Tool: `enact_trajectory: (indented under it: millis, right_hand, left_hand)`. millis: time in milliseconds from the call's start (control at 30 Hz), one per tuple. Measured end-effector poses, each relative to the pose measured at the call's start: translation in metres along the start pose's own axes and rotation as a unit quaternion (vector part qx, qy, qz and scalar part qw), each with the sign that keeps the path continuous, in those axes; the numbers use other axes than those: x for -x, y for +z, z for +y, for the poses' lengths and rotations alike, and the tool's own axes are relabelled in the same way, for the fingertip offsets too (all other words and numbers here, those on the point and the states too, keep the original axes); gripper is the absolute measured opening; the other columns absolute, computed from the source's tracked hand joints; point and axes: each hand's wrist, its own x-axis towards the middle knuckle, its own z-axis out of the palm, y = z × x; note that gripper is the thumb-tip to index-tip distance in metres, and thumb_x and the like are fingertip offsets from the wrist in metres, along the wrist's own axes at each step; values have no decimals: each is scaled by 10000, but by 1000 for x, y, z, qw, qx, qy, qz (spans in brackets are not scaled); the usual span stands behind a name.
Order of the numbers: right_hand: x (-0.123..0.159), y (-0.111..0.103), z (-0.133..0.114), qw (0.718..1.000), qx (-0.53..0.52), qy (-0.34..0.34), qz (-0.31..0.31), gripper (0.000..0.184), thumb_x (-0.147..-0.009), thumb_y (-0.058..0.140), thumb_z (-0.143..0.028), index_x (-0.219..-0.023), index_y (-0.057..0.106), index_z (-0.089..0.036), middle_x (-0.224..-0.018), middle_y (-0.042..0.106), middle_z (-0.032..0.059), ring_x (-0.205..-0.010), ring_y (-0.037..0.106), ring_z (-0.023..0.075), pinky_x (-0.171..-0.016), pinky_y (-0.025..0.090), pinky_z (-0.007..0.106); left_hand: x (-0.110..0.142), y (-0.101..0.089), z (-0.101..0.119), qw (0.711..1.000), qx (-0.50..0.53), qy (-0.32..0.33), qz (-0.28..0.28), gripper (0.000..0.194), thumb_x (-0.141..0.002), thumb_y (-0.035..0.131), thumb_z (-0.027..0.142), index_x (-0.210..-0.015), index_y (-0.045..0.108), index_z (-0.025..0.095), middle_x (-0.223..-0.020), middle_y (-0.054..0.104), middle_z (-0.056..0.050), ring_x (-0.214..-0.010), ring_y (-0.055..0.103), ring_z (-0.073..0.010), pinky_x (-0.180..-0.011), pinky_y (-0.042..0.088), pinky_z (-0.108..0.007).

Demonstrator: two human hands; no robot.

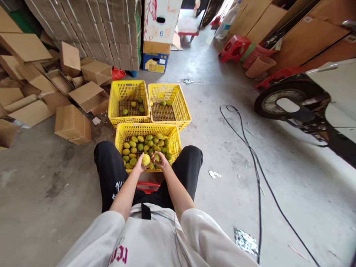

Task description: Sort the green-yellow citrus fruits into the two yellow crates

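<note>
My left hand is closed round a yellow lemon, held over the near edge of the front crate. Beside it, my right hand grips a greener lemon, partly covered by the fingers. Both hands are close together between my knees. Under and beyond them stands a yellow plastic crate with many green and yellow lemons inside. Behind it are two more yellow crates: the left one has several lemons on its floor, and the right one also contains a few.
Loose cardboard boxes are heaped at the left, before tall stacks of flattened cardboard. A black cable runs over the floor at right, near a motorbike. A red stool stands farther back. Another person's hand shows by a trolley.
</note>
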Motion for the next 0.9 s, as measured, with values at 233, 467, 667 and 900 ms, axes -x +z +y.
enact_trajectory:
  millis: [233, 467, 667, 900]
  right_hand:
    - [-4, -5, 3, 1000, 21, 9, -13, 177, -991, 498, -338, -972, 593, -190, -764, 665, 57, -576, 627, 165, -402, 429, 191]
    - [-12, -7, 1, 995, -46, -36, -75, 253, -860, 514, -182, -1083, 634, -181, -889, 742, 97, -776, 731, 237, -635, 636, 382]
    - [-19, -16, -4, 994, -34, -83, -55, 109, -852, 709, -174, -912, 624, -208, -759, 705, -12, -685, 699, 111, -667, 627, 204]
    - [-25, -16, 9, 996, 18, -69, -53, 171, -795, 706, -103, -881, 592, -196, -732, 672, -9, -512, 583, 75, -406, 390, 114]
  left_hand:
    - [-1, -1, -2, 998, -35, 32, 29, 237, -1015, 561, 333, -1032, 661, 119, -635, 675, -37, -496, 658, -156, -509, 579, -243]
    - [2, -3, 0, 986, 131, 96, -45, 364, -986, 438, 288, -1185, 688, 112, -882, 755, -148, -904, 788, -282, -832, 668, -433]
    - [3, -1, 4, 988, 128, 81, -16, 238, -1024, 564, 339, -1080, 658, 128, -791, 705, -92, -702, 729, -192, -621, 650, -282]
    - [0, -3, 0, 995, 80, 50, 0, 228, -1037, 535, 294, -1093, 653, 107, -772, 705, -82, -583, 673, -153, -463, 569, -206]
